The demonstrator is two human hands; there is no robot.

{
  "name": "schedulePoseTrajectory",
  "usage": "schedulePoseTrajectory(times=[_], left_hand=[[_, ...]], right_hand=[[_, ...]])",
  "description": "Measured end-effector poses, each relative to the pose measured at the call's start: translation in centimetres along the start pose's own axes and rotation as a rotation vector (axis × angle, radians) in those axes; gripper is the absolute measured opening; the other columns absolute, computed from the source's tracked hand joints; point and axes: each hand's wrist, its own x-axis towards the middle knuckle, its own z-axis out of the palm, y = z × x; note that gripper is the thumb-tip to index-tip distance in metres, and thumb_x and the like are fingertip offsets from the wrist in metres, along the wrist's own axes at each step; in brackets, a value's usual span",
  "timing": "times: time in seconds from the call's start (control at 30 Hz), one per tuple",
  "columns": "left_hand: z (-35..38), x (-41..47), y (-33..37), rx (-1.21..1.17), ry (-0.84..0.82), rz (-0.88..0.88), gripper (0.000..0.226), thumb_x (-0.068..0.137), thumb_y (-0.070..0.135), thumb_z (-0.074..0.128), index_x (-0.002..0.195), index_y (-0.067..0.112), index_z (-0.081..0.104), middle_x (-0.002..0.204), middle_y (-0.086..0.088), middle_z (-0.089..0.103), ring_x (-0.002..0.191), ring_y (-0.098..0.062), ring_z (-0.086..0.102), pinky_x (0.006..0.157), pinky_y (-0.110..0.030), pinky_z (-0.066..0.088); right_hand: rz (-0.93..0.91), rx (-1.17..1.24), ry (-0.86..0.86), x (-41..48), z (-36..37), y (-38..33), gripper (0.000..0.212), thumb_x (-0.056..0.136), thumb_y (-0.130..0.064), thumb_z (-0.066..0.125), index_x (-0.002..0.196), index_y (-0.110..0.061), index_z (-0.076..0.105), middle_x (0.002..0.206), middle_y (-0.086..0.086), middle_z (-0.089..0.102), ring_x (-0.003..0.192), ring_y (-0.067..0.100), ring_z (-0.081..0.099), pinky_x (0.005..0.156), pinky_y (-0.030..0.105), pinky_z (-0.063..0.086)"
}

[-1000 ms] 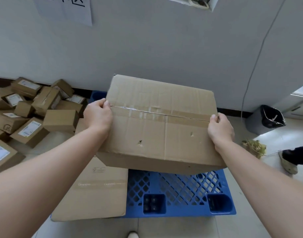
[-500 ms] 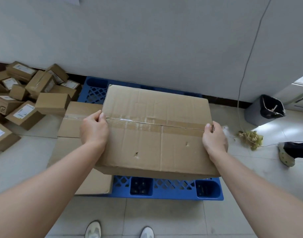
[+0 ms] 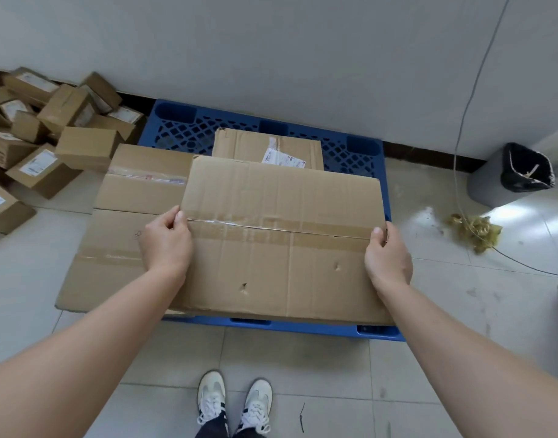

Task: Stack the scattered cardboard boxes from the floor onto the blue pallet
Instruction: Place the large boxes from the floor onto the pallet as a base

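Observation:
I hold a large taped cardboard box point(image 3: 280, 245) low over the front right of the blue pallet point(image 3: 189, 128). My left hand point(image 3: 167, 241) grips its left edge and my right hand point(image 3: 386, 254) grips its right edge, thumbs on top. Another large box point(image 3: 119, 222) lies on the pallet's left side, overhanging it. A smaller box with a white label point(image 3: 255, 147) sits at the pallet's back, partly hidden by the held box. Several small boxes point(image 3: 59, 134) are scattered on the floor at the left, by the wall.
A grey bin with a black liner point(image 3: 511, 175) stands at the right by the wall. A thin cable point(image 3: 461, 153) hangs down to yellow debris point(image 3: 473, 227) on the tiles. My shoes point(image 3: 233, 403) are just in front of the pallet.
The box has come down from chest height to just over the pallet's front right. My view has tilted down, revealing the labelled box at the back and my shoes.

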Motion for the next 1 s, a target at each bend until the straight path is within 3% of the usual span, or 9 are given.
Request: schedulePoseTrajectory(times=[0.17, 0.5, 0.7, 1.0], left_hand=[[1.9, 0.4, -3.1, -0.007, -0.015, -0.037, 0.035, 0.097, 0.025, 0.048, 0.128, 0.015, 0.061, 0.131, 0.002, 0.061, 0.124, -0.016, 0.052, 0.101, -0.023, 0.035], [5.5, 2.0, -8.8, 0.008, -0.03, -0.091, 0.034, 0.097, 0.023, 0.049, 0.127, 0.015, 0.062, 0.131, 0.002, 0.061, 0.125, -0.016, 0.051, 0.102, -0.022, 0.034], [8.3, 4.4, -11.2, -0.024, -0.057, -0.126, 0.034, 0.097, 0.023, 0.049, 0.128, 0.016, 0.061, 0.132, 0.003, 0.06, 0.125, -0.014, 0.051, 0.105, -0.024, 0.035], [11.8, 8.5, -16.1, -0.01, -0.041, -0.176, 0.035, 0.097, 0.024, 0.047, 0.129, 0.02, 0.06, 0.134, 0.004, 0.058, 0.124, -0.015, 0.051, 0.096, -0.02, 0.033]], right_hand=[[0.05, 0.005, -0.007, 0.3, 2.7, 3.0, 0.042, 0.1, -0.039, 0.026, 0.136, -0.024, 0.043, 0.127, 0.005, 0.058, 0.114, 0.032, 0.052, 0.093, 0.045, 0.043], [0.082, -0.01, -0.065, 1.3, 7.5, 6.8, 0.048, 0.103, -0.038, 0.027, 0.149, -0.024, 0.029, 0.146, 0.005, 0.044, 0.132, 0.03, 0.04, 0.104, 0.044, 0.034], [0.078, -0.012, -0.072, 3.8, 11.3, 7.9, 0.047, 0.102, -0.039, 0.027, 0.147, -0.025, 0.033, 0.142, 0.005, 0.047, 0.129, 0.031, 0.043, 0.101, 0.045, 0.036], [0.081, 0.008, -0.118, 6.7, 18.0, 9.8, 0.046, 0.103, -0.039, 0.027, 0.146, -0.026, 0.032, 0.141, 0.005, 0.048, 0.129, 0.03, 0.042, 0.102, 0.045, 0.035]])
